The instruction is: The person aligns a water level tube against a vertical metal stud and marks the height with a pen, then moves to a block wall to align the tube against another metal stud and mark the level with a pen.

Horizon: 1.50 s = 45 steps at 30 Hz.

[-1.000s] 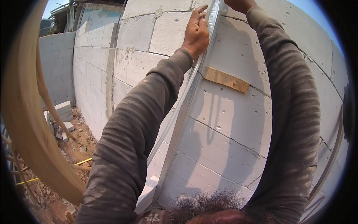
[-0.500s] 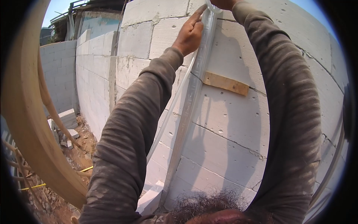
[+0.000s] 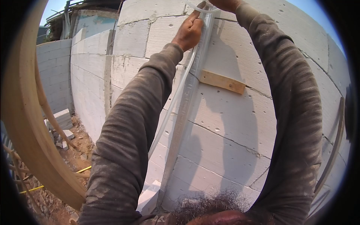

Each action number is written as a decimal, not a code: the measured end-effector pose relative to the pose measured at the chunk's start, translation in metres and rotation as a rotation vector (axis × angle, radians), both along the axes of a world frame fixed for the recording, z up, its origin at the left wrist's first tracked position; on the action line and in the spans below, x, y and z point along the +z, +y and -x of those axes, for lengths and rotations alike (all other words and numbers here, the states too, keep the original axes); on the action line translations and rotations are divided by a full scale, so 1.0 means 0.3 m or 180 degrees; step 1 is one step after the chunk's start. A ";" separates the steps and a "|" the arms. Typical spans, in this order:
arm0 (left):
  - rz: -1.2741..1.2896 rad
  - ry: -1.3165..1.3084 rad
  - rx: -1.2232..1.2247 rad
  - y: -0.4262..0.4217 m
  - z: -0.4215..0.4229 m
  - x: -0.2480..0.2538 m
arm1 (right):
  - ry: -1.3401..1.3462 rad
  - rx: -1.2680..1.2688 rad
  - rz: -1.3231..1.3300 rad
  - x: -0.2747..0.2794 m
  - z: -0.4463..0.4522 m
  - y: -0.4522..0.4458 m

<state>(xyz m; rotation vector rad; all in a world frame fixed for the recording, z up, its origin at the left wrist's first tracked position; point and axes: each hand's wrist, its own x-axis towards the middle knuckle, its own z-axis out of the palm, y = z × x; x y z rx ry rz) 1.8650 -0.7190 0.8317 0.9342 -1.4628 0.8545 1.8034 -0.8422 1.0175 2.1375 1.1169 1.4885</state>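
High against the block wall, my left hand (image 3: pixel 189 32) is closed around a clear hose (image 3: pixel 173 103), with its index finger stretched upward along a metal channel (image 3: pixel 191 80). The hose hangs below this hand, beside the channel, and a loop of clear hose curves past the fingertip. The channel leans upright along the wall, long and pale grey. My right hand (image 3: pixel 227 4) is at the top edge of the view beside the channel's upper part and the loop. Its fingers are mostly cut off, so its grip is hidden.
A short wooden strip (image 3: pixel 222 81) is fixed across the white block wall (image 3: pixel 228 116) right of the channel. A curved-looking timber post (image 3: pixel 28 112) stands close on the left. Blocks (image 3: pixel 62 119), rubble and a yellow line (image 3: pixel 83 170) lie on the ground there.
The view has shifted slightly, moving the wall and channel a little left. More of the hose loop shows near the left fingertip. Both hands stay high by the channel.
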 end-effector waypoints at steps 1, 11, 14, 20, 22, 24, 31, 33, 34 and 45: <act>0.0003 0.0002 -0.0012 -0.007 -0.007 0.002 | -0.0340 0.0157 0.0433 0.002 0.006 -0.011; 0.0402 -0.0353 0.0236 -0.043 -0.054 0.028 | -0.0571 -0.0467 -0.1096 -0.313 0.457 -0.151; 0.0479 -0.0195 0.0331 -0.054 -0.072 0.020 | -0.0720 -0.0691 -0.1369 -0.368 0.510 -0.208; 0.0307 0.0167 0.0520 -0.037 -0.097 0.020 | -0.1868 -0.1670 -0.0099 -0.460 0.477 -0.290; 0.0431 0.0132 0.0782 -0.040 -0.124 0.006 | -0.1749 -0.1480 -0.0397 -0.478 0.480 -0.308; 0.0375 0.0061 0.1166 -0.024 -0.265 0.044 | -0.1779 -0.1483 -0.0353 -0.483 0.491 -0.358; 0.1674 -0.2379 0.3372 -0.008 -0.298 0.084 | -0.1918 -0.1618 -0.0723 -0.531 0.708 -0.523; 0.0573 -0.1672 0.4174 0.092 -0.636 0.153 | -0.1930 -0.1804 -0.0769 -0.575 0.777 -0.552; 0.0380 -0.1226 0.4148 0.093 -0.515 0.127 | -0.1924 -0.1896 -0.0789 -0.594 0.802 -0.567; 0.0554 -0.1367 0.3811 -0.038 -0.484 0.124 | -0.1579 -0.2256 -0.0962 -0.635 0.836 -0.580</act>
